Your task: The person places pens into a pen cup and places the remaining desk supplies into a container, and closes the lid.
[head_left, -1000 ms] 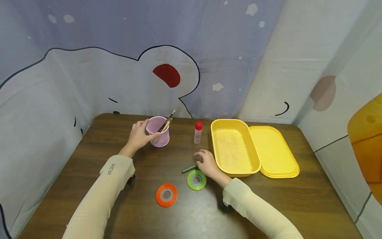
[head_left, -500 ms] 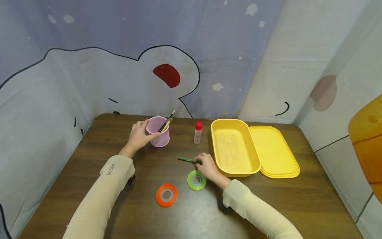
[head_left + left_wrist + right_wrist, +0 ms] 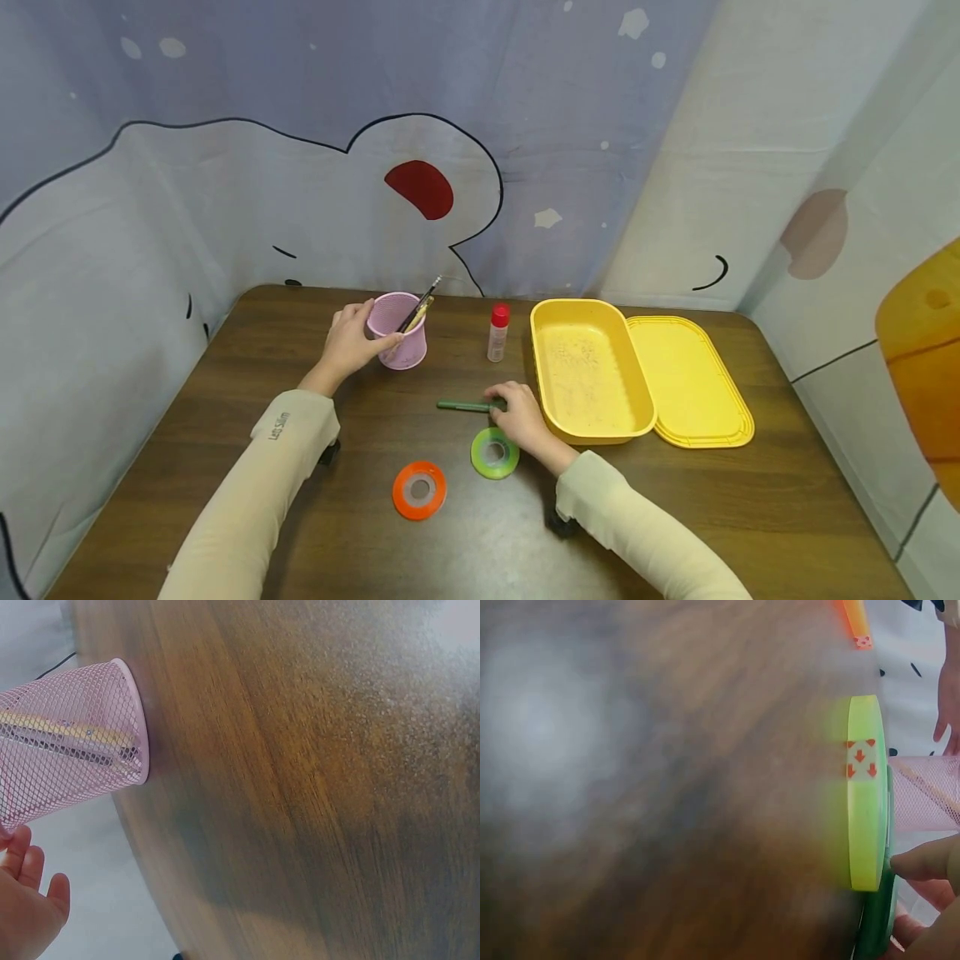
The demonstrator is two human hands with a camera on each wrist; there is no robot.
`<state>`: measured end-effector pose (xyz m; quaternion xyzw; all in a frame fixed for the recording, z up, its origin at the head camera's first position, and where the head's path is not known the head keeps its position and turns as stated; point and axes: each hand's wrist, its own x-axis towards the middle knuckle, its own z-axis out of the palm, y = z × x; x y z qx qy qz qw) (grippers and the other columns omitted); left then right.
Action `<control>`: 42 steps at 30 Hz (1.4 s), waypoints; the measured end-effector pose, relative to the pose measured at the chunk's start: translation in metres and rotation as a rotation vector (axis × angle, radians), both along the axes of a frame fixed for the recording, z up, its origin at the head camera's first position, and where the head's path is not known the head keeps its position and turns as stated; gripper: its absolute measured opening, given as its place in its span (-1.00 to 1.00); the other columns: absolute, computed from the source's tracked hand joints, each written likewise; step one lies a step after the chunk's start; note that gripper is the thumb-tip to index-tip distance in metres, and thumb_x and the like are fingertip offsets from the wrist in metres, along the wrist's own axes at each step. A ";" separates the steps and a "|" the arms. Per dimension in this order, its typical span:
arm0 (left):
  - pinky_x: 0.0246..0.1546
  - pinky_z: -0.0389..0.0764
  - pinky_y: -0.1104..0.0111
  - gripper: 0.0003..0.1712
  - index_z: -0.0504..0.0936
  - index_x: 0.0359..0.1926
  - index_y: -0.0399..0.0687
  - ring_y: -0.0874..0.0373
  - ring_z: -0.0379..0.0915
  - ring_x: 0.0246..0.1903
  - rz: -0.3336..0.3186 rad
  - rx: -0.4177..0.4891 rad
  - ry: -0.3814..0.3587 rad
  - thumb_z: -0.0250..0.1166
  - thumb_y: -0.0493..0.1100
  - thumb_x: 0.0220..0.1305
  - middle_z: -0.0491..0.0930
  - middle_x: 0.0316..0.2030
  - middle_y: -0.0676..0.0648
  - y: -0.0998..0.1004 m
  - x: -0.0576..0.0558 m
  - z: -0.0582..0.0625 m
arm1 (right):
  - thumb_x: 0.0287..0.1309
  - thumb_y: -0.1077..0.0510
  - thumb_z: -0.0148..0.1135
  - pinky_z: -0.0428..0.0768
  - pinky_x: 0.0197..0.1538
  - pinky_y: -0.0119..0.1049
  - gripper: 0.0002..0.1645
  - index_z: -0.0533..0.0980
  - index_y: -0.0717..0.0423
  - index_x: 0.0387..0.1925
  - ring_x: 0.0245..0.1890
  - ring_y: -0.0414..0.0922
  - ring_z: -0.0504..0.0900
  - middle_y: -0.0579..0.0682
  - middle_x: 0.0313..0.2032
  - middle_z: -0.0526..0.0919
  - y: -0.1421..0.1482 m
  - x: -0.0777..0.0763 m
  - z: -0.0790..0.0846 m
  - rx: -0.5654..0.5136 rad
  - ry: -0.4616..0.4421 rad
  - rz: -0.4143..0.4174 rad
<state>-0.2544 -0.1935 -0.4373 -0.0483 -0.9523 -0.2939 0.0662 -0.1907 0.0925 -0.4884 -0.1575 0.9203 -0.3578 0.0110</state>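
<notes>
My left hand point(image 3: 350, 340) holds the rim of a pink mesh pen cup point(image 3: 406, 353), which stands upright near the back of the table. Inside the cup lean a black pencil point(image 3: 424, 302) and a yellow pen-like stick point(image 3: 420, 313). In the left wrist view, fingertips touch the upper edge of the mesh. At mid-table, my right hand point(image 3: 521, 417) pinches one end of a green pen point(image 3: 459, 406), which points left; its right end is hidden by the fingers. Just in front of that hand lies a lime-green tape roll point(image 3: 477, 454), flat on the table.
An orange tape roll point(image 3: 402, 494) lies nearer the front. A red-capped clear glue bottle point(image 3: 497, 337) stands behind the right hand. To the right, a yellow bin point(image 3: 592, 387) sits beside its yellow lid point(image 3: 686, 375). A printed curtain point(image 3: 300, 192) closes off the back.
The green pen has swung from slanting toward the lower left to lying nearly level, sticking out farther left. My right hand has shifted slightly; my left hand and the cup stay put.
</notes>
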 end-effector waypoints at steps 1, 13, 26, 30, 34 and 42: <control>0.05 0.23 -0.04 0.05 0.11 0.28 -0.28 -0.20 0.08 0.12 0.000 -0.002 0.002 0.26 0.26 -0.09 0.24 0.11 -0.34 0.000 0.000 0.000 | -0.06 0.34 0.17 0.36 -0.03 -0.09 -0.73 0.56 0.13 -0.23 -0.09 0.03 0.40 0.06 -0.20 0.55 0.001 0.000 0.000 0.003 0.000 -0.004; 0.05 0.23 -0.03 0.05 0.11 0.28 -0.28 -0.19 0.08 0.12 0.006 0.007 -0.001 0.28 0.24 -0.10 0.24 0.10 -0.32 0.000 0.000 -0.001 | -0.17 0.41 0.14 0.36 -0.15 -0.17 -0.70 0.57 0.18 -0.29 -0.19 0.02 0.38 0.12 -0.24 0.50 0.009 0.003 0.005 0.084 0.000 -0.047; 0.04 0.23 -0.04 0.05 0.10 0.28 -0.29 -0.20 0.08 0.12 0.001 -0.006 -0.012 0.27 0.25 -0.09 0.23 0.11 -0.33 0.000 0.000 0.000 | -0.23 0.41 0.18 0.38 -0.21 -0.19 -0.82 0.55 0.19 -0.46 -0.33 -0.02 0.43 0.04 -0.45 0.51 0.012 -0.001 0.004 0.129 0.030 -0.053; 0.05 0.24 -0.03 0.04 0.11 0.27 -0.28 -0.19 0.08 0.12 0.005 -0.005 -0.010 0.27 0.25 -0.09 0.24 0.11 -0.32 0.000 0.000 0.000 | -0.23 0.40 0.20 0.36 -0.25 -0.22 -0.86 0.52 0.16 -0.51 -0.37 -0.06 0.42 0.01 -0.49 0.48 0.011 -0.003 0.005 0.126 0.026 -0.052; 0.04 0.23 -0.03 0.04 0.12 0.27 -0.29 -0.20 0.09 0.11 0.004 -0.006 0.003 0.27 0.25 -0.09 0.24 0.10 -0.34 0.000 0.000 0.000 | -0.18 0.36 0.24 0.38 -0.25 -0.24 -0.88 0.52 0.14 -0.50 -0.38 -0.09 0.43 0.00 -0.48 0.49 0.009 -0.004 0.010 0.115 0.038 -0.051; 0.04 0.24 -0.04 0.04 0.11 0.27 -0.29 -0.20 0.09 0.11 0.000 -0.001 -0.005 0.27 0.24 -0.09 0.24 0.10 -0.34 0.000 0.000 0.001 | -0.11 0.31 0.23 0.42 -0.20 -0.21 -0.89 0.52 0.10 -0.45 -0.34 -0.09 0.46 0.00 -0.41 0.51 0.001 -0.005 0.031 0.034 0.027 -0.051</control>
